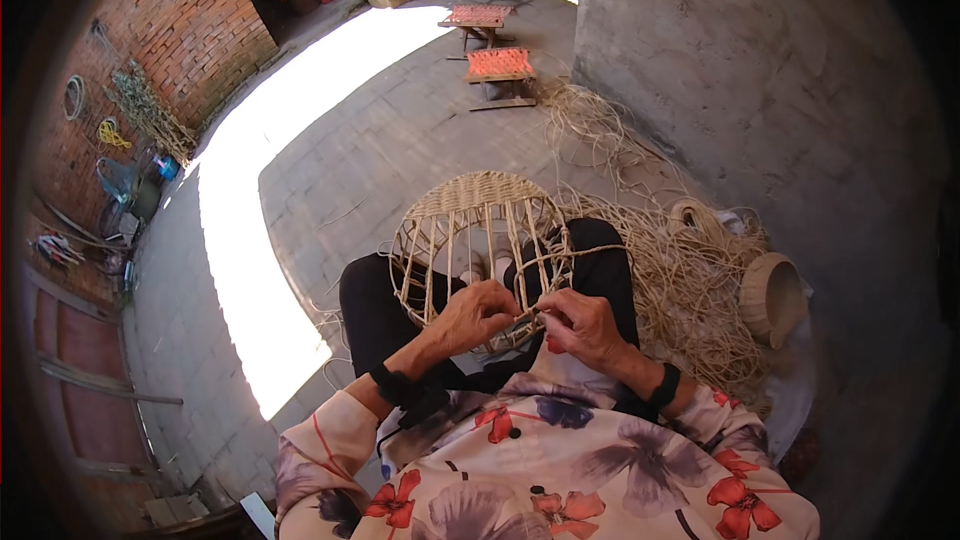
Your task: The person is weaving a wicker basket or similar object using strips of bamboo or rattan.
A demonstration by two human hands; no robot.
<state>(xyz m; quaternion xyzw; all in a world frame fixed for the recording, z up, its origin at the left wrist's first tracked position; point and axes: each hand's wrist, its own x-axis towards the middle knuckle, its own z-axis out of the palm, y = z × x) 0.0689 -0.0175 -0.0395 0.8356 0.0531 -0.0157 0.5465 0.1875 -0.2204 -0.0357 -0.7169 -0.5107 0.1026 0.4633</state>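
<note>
A round, half-woven basket frame (482,198) rests on my lap between my knees. Its far part is covered in tight tan weave, while bare cord-wrapped ribs run toward me. My left hand (478,316) is closed at the near rim, its thumb and fingers pinched together. Close beside it, my right hand (583,325) pinches at the same rim, nearly meeting the left fingertips. Whatever strand lies between the fingers is too small to make out. Loose cord runs from the frame's right side across my right knee.
A big tangle of tan cord (675,290) lies on the floor to my right, with a round woven bowl (772,298) at its edge. Two folding stools (500,64) with red woven seats stand ahead. A grey wall (760,90) rises at right; a brick wall (190,35) is at left.
</note>
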